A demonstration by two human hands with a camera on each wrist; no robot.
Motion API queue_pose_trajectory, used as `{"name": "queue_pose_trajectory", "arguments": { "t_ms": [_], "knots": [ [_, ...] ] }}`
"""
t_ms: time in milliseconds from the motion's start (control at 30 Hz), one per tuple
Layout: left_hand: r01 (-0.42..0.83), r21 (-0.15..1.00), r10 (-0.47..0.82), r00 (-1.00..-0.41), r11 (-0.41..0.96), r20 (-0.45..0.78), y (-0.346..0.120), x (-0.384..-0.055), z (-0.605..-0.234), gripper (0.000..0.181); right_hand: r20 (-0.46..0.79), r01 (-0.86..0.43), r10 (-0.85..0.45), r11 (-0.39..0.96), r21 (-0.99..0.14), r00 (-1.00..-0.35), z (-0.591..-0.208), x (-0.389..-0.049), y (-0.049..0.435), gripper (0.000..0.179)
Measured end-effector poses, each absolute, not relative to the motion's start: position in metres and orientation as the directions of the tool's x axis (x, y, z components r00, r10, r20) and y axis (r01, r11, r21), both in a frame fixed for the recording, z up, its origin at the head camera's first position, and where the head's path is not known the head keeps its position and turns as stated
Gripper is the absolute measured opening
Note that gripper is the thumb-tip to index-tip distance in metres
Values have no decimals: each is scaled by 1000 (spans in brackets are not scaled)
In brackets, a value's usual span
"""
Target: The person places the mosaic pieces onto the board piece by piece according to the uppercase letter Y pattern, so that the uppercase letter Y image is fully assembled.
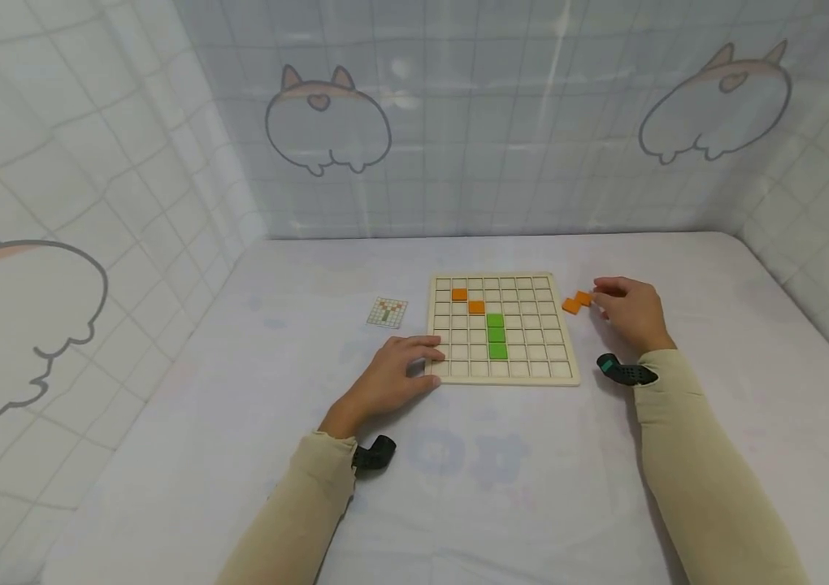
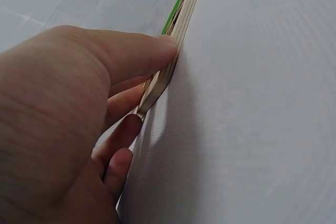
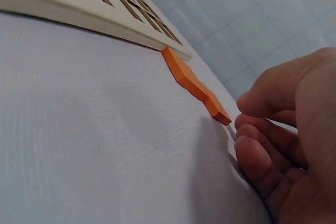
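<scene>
My left hand [image 1: 394, 375] holds the near left corner of a pale wooden grid board [image 1: 540, 370]. Its thumb [image 2: 142, 53] lies at the front edge while the other fingers reach over the left rim. Set in the board's squares are a column of green tiles [image 1: 496, 335] and two orange tiles, one farther left [image 1: 459, 294] and one nearer the green [image 1: 476, 307]. Right of the board, two loose orange tiles [image 3: 185, 76] lie corner to corner. Beside them my right hand [image 1: 632, 310] has loosely bent fingers close to the farther tile, with nothing visible between thumb and fingertips.
A small pattern card [image 1: 388, 312] with a coloured grid lies left of the board. The table is covered by a white cloth [image 1: 502, 487]. Tiled-print curtains [image 1: 473, 146] with animal drawings hang behind and at both sides.
</scene>
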State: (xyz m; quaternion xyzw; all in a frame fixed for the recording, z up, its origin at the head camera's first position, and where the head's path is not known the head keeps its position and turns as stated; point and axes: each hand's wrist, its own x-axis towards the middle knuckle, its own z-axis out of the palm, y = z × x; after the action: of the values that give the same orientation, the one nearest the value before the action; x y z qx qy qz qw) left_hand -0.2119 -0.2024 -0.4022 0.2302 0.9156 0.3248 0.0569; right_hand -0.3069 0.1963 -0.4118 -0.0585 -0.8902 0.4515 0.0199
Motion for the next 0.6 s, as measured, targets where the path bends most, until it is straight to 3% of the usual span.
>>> {"name": "queue_pose_trajectory", "arguments": {
  "t_ms": [600],
  "knots": [
    [388, 627, 456, -888, 676, 57, -205, -213, -407, 35, 30, -5, 21, 728, -686, -999, -413, -309, 186, 38]
  ]
}}
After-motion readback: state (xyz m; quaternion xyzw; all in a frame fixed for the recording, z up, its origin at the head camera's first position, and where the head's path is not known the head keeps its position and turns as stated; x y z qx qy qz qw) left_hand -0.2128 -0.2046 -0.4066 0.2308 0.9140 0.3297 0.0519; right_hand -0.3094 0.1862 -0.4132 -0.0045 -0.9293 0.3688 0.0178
